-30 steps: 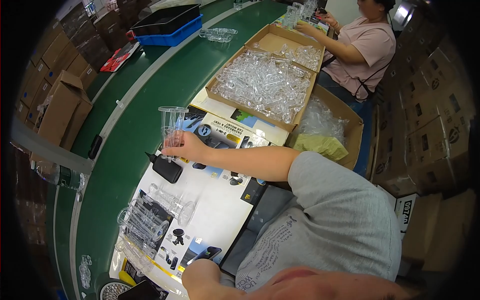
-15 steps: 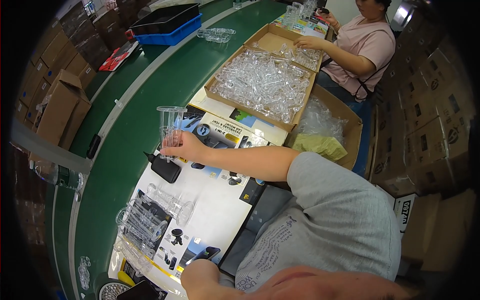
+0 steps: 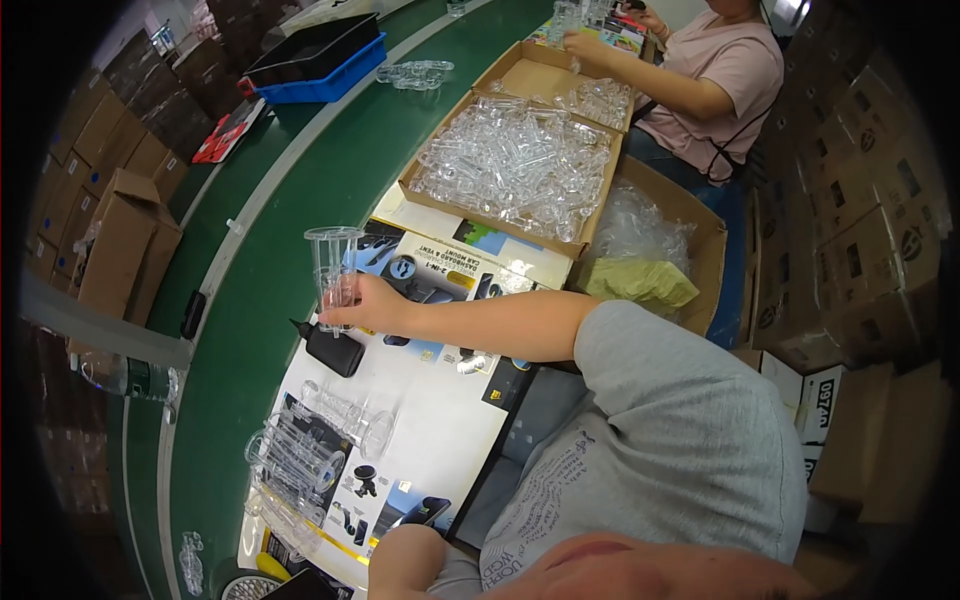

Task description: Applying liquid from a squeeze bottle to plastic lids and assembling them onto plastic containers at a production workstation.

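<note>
Right hand closed round a clear plastic piece; left hand out of view.
The piece is held roughly upright, wide rim uppermost, beside a black bottle near the edge of the printed sheet; whether its base touches down, I cannot tell, nor what the left hand holds. A loosened grip could let it topple; a low sideways swing could knock the bottle or the clear parts lying beyond it.

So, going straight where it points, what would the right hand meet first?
Beyond the clear plastic cylindrical piece it holds, the right hand might meet the small black oblong object across the green tabletop, or pass over it; depth is unclear.
</note>
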`<state>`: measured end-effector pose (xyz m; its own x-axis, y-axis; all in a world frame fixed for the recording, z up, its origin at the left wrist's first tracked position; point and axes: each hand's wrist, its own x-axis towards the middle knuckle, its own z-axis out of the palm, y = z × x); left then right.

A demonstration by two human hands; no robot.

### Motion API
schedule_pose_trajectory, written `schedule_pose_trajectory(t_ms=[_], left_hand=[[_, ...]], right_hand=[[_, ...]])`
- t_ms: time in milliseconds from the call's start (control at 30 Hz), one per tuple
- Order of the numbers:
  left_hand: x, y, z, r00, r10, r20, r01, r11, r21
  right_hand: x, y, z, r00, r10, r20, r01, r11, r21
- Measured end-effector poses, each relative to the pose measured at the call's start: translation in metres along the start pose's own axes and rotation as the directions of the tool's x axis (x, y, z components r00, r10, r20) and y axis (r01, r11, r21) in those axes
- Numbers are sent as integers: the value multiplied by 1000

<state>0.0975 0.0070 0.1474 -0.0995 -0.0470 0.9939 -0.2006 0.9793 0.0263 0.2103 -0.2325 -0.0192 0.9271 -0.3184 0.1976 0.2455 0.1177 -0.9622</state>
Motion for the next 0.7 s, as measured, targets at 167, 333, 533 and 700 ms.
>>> schedule_pose_trajectory(t_ms=[167,333,533,700], left_hand=[[3,-5,4,998,-7,-62,8,1000,21],[6,-16,3,994,-15,-112,18,1000,23],[17,-18,10,983,35,-179,2,979,206],[15,-20,13,975,131,-182,-66,944,324]], right_hand=[[2,4,1,1000,8,26,-9,999,34],[-2,2,-11,1000,6,-8,-6,1000,-26],[-1,2,2,1000,-23,13,23,999,-40],[0,0,-4,1000,-24,-9,24,998,-59]])
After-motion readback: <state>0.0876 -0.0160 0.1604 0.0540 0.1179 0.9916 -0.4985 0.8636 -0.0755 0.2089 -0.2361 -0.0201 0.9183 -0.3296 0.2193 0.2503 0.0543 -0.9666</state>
